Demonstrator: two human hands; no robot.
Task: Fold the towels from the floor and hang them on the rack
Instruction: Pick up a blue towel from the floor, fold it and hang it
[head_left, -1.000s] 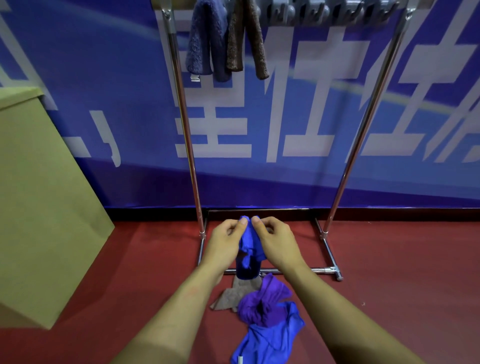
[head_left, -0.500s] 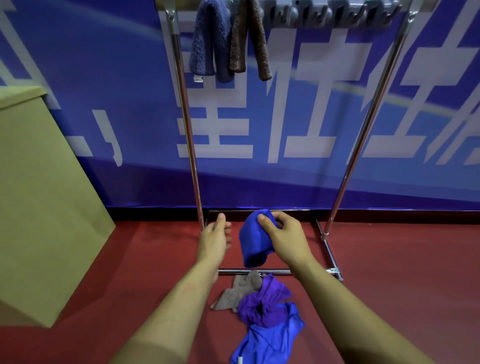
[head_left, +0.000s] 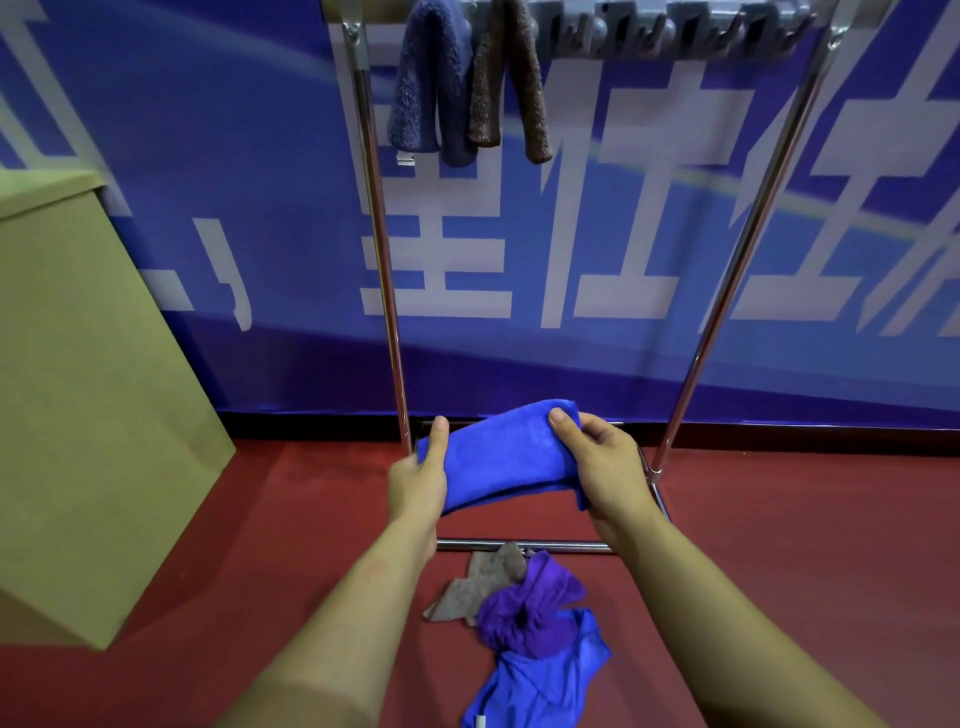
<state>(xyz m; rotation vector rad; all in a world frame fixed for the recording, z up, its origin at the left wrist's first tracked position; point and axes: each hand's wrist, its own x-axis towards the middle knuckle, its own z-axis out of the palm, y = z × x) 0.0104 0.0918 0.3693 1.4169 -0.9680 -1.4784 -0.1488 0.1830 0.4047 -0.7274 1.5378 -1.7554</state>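
A folded bright blue towel (head_left: 506, 454) is stretched level between my hands, in front of the rack's base. My left hand (head_left: 418, 480) grips its left end, thumb on top. Gripping the right end is my right hand (head_left: 602, 465), thumb laid over the fold. The chrome rack (head_left: 382, 270) stands ahead, with a dark blue towel (head_left: 428, 88) and a brown towel (head_left: 509, 88) hung over its top bar. On the red floor below my arms lie a grey towel (head_left: 480, 584), a purple towel (head_left: 530, 610) and another blue towel (head_left: 540, 680), crumpled together.
A tan cardboard box (head_left: 78, 389) stands at the left on the floor. A row of grey clips (head_left: 670, 31) runs along the right part of the rack's top bar. Behind the rack hangs a blue banner (head_left: 597, 234) with white characters.
The blue towel hung bunched from both hands, then from the right hand alone. Now my left hand has taken its left end and the towel is spread flat and level between both hands.
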